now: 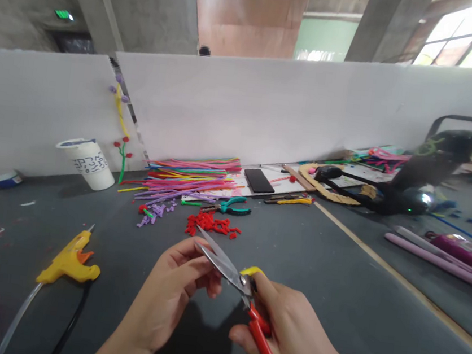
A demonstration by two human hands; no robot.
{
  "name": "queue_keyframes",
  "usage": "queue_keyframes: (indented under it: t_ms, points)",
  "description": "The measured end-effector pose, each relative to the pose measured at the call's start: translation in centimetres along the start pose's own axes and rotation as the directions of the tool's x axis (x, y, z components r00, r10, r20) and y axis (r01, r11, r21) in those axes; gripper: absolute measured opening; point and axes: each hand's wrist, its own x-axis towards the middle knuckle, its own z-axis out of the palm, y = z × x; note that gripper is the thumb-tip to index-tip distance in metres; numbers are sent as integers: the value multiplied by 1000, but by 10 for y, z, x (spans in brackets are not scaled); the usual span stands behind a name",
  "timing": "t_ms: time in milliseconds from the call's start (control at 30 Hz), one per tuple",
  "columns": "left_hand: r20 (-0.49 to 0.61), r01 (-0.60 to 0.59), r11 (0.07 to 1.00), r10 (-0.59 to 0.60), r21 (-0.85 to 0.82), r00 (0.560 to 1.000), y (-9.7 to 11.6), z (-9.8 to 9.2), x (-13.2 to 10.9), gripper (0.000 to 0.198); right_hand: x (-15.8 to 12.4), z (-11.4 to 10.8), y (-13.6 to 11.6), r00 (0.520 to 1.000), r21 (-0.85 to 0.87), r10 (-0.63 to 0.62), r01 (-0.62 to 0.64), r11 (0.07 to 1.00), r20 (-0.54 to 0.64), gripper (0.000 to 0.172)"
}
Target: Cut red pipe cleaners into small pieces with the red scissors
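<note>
Red-handled scissors (225, 269) are gripped in my right hand (288, 319), their blades apart and pointing up and to the left. Something yellow (253, 271) shows beside their pivot. Close to the blades, my left hand (176, 289) has its fingers curled together; what they hold, if anything, is hidden. Just beyond the scissor tips lies a pile of short red pieces (209, 224). To its left are short purple pieces (157, 212). Teal-handled pliers (232, 206) rest behind the red pile.
A bundle of coloured pipe cleaners (193, 178) lies near the white partition (243, 109), beside a phone (259, 181). On the left are a yellow glue gun (67, 260) with its cord and a white cup (86, 163). A black-framed device (415, 175) stands at right.
</note>
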Motion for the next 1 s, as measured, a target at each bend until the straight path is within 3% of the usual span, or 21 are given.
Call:
queue_keyframes:
  t_ms: [767,867,1000]
  points:
    - [4,9,999,-10,52,1000,2,-1,-1,7,-3,5,6,999,-56,46,-46,997,1,39]
    - [-35,43,996,-40,79,999,2,1,-2,7,-3,5,4,997,58,74,-73,996,-14,35]
    - [-65,92,992,-87,90,994,-3,4,1,6,5,-3,0,991,371,128,-106,923,-34,26]
